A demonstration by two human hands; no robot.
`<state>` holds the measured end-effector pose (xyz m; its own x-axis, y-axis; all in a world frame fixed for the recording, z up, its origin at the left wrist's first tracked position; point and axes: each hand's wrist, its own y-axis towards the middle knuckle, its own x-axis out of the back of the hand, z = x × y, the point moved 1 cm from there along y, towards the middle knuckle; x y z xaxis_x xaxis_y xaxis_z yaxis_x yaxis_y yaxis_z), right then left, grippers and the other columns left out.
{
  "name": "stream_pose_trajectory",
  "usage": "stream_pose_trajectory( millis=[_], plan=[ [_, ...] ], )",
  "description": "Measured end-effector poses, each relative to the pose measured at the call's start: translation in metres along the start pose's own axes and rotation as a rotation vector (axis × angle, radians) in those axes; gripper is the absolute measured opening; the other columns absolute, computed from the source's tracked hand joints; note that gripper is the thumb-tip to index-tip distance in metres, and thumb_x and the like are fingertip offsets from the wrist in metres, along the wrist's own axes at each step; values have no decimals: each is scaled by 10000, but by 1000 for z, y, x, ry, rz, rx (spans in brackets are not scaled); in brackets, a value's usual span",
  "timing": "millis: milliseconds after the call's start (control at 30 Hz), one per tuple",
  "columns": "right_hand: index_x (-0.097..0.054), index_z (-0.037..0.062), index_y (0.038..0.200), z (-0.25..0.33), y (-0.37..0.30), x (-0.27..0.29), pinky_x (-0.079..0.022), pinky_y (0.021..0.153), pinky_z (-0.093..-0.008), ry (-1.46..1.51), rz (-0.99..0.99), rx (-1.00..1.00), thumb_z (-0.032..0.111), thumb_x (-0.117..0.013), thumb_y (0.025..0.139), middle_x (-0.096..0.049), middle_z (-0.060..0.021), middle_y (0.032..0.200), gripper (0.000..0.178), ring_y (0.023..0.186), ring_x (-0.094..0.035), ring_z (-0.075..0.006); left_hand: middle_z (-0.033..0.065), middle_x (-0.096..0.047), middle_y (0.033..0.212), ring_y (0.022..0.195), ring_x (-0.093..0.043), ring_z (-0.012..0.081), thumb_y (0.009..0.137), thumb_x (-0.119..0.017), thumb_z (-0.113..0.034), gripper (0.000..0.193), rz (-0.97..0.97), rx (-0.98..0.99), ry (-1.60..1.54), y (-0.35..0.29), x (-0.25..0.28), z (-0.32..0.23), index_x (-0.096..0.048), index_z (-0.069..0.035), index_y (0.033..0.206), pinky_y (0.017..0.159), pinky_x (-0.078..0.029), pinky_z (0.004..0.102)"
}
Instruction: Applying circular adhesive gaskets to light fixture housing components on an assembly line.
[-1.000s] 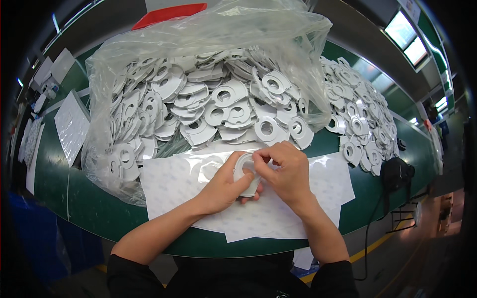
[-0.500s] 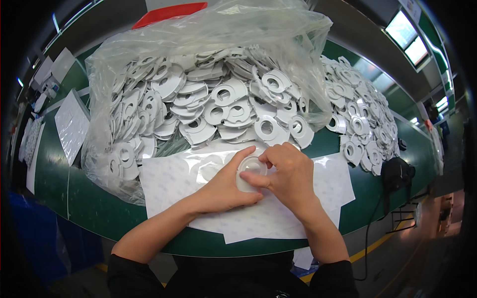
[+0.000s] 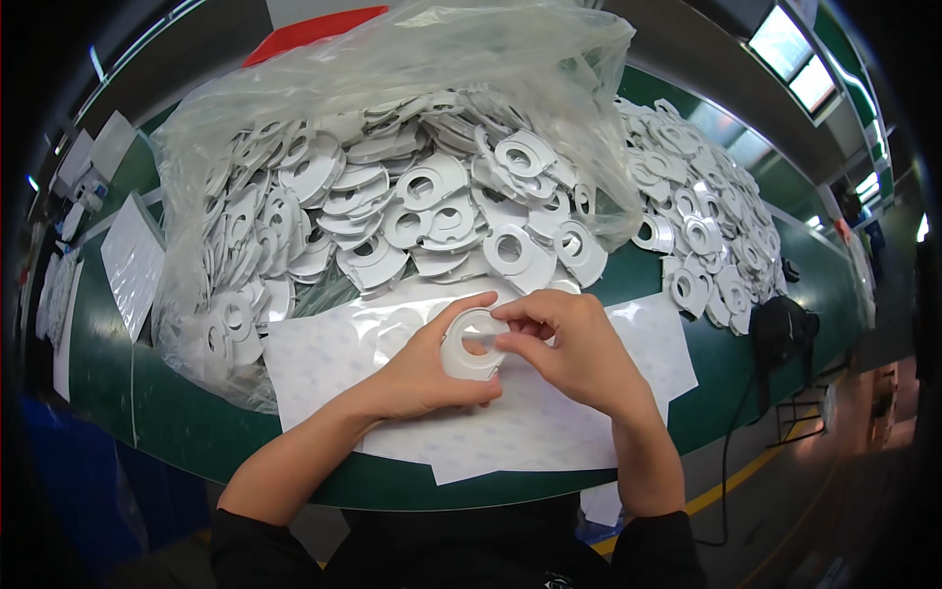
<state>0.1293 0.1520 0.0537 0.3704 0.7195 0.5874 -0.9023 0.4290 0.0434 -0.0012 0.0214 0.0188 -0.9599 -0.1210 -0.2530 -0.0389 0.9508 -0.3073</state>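
Observation:
A white plastic ring-shaped part [image 3: 457, 355] with a round hole is gripped in my left hand [image 3: 422, 371], its thumb and fingers curved round the left side and lower edge. My right hand [image 3: 569, 344] is closed in a pinch at the part's right edge. From its thumb a thin translucent piece [image 3: 478, 339], like a bit of film, reaches across the hole; its full outline is hard to make out. Both hands are above overlapping white sheets [image 3: 510, 442], which carry glossy clear patches.
Behind the sheets, a large clear plastic bag [image 3: 412, 64] lies open, full of similar white parts [image 3: 432, 182]. Another heap of them [image 3: 702, 216] is at the right on the green table [image 3: 186, 412]. A black bag [image 3: 785, 329] sits at the right edge, a wrapped stack [image 3: 135, 265] at left.
My right hand has drawn slightly back to the right, its thumb coming out of the ring's hole. The ring has shifted a little left and its hole shows more. The view has shifted slightly.

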Motion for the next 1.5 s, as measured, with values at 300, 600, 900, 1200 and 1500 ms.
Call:
stream_pose_trajectory(
  millis=[300, 600, 900, 1200, 1500],
  plan=[
    [-604, -23, 840, -11, 4, -26, -464, 558, -324, -289, -241, 220, 66, -596, 846, -613, -148, 699, 89, 620, -600, -271, 56, -581, 951, 730, -579, 88, 718, -715, -43, 800, -37, -65, 12, 4, -1, 6, -302, -122, 1399, 643, -478, 232],
    [-490, 49, 871, -7, 10, -42, -423, 453, -410, -389, -540, 84, 157, -516, 919, -570, -117, 574, 121, 509, -580, -320, 55, -600, 919, 702, -588, 93, 720, -697, -26, 784, -2, -22, -82, 2, 3, 6, -314, -123, 1396, 618, -480, 228],
    [-515, 17, 690, -29, 18, -7, -306, 459, -254, 180, -461, -23, 211, -557, 943, -451, 5, 550, 322, 484, -353, -85, 57, -602, 899, 704, -616, 115, 734, -704, -46, 794, 8, -20, -77, -1, 1, 3, -296, -129, 1409, 583, -482, 240],
    [-656, -23, 970, -11, 11, -15, -417, 577, -196, 233, -3, -80, 120, -656, 839, -637, -26, 765, 193, 632, -512, -64, 77, -603, 909, 697, -614, 121, 755, -702, -61, 794, -2, -43, -97, -1, 6, 6, -266, -132, 1415, 611, -498, 242],
    [-570, -10, 1091, -52, 10, 55, -492, 710, -192, 1289, -818, 175, 148, -537, 947, -614, -64, 964, 217, 807, -579, -116, 81, -596, 1080, 955, -584, 179, 831, -638, -96, 381, -609, -695, 327, -6, 86, -12, -536, -30, 1193, 749, -492, 304]
  ],
)
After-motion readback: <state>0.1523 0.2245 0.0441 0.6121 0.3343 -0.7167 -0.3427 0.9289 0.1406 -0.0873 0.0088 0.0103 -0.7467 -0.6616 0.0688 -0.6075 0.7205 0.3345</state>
